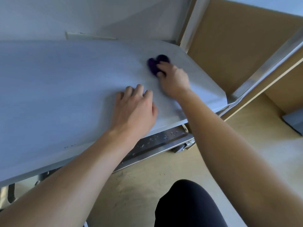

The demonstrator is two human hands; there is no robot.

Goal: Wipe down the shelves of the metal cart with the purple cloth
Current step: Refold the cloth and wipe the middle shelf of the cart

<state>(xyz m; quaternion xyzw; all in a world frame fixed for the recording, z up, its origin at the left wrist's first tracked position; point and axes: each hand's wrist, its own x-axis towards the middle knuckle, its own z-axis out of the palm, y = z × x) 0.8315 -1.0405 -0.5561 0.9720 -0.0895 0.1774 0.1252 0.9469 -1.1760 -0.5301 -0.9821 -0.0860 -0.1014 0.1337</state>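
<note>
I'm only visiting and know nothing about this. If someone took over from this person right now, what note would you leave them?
Right hand: grips the bunched purple cloth, pressing it onto the cart's top shelf toward its right end.
Left hand: rests on the top shelf near the front edge and holds nothing.
Done: wiping of the top shelf is under way. How much of it is covered cannot be told.
Left: finish the top shelf, then do the lower shelf, which shows droplets or specks and looks unwiped.
</note>
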